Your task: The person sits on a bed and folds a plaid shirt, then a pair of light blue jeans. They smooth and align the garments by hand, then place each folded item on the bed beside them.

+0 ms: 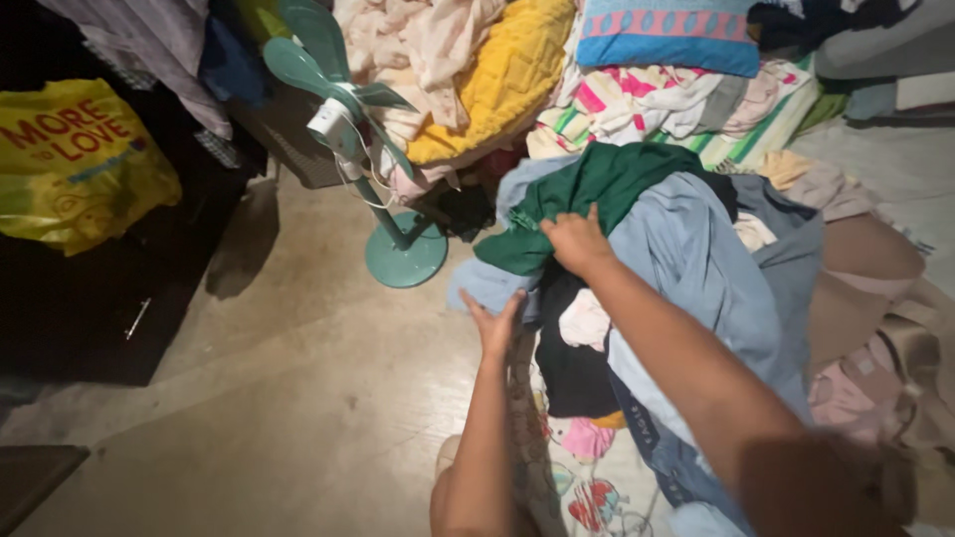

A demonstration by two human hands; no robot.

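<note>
Right hand grips the green garment (atop the clothes pile); left hand, open, lies just below it.

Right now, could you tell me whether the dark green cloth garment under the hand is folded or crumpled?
Crumpled: the dark green cloth garment lies bunched in uneven creases on the clothes pile, with the right hand gripping it.

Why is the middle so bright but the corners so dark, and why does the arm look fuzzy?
Head view: light falls on the middle floor and clothes pile, edges fade dark; the green fan throws a shadow leftward; the right hand on the green garment looks sharp, the left hand too, while the near forearm blurs; straight edges bend slightly outward.
</note>
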